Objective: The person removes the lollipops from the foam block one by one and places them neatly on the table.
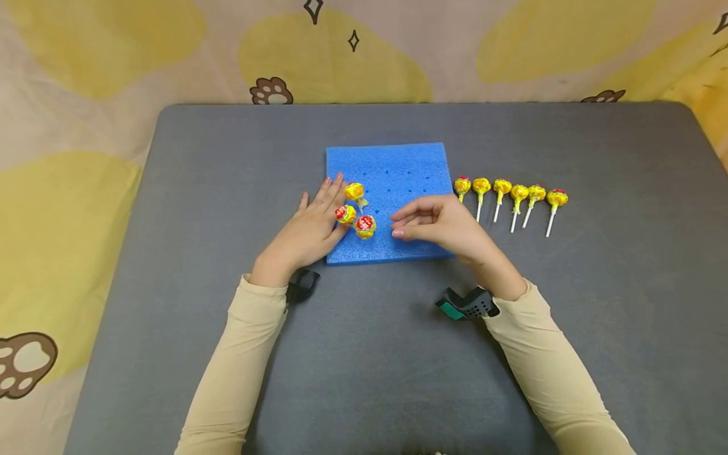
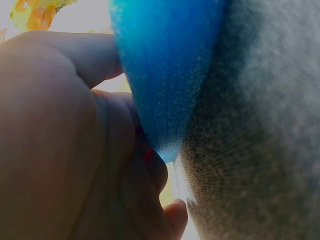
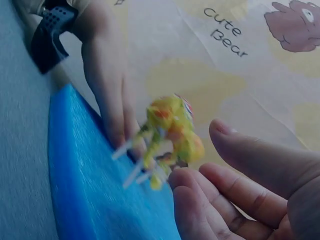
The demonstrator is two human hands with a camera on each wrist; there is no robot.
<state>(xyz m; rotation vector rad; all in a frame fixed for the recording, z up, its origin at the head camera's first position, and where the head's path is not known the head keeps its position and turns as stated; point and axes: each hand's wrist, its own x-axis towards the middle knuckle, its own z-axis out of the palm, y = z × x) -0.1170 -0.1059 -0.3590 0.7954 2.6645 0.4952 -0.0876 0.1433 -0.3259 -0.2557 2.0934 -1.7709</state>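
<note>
A blue foam block (image 1: pixel 398 155) with rows of small holes lies on the table. Three lollipops in yellow-and-red wrappers, among them a front one (image 1: pixel 366 226) and a back one (image 1: pixel 354 191), stand by their sticks in its left part. My left hand (image 1: pixel 309 230) rests along the block's left edge, fingers stretched out, beside the lollipops. Over the block's right half is my right hand (image 1: pixel 438 221), fingers loosely bent. In the right wrist view a gap shows between thumb (image 3: pixel 240 145) and fingers, with nothing held there.
Several more lollipops (image 1: pixel 519 194) lie in a row on the grey table (image 1: pixel 614 265), right of the block, the nearest one close to the right hand. Each wrist wears a black camera mount (image 1: pixel 469 303). A patterned cloth (image 1: pixel 341 57) hangs behind the table.
</note>
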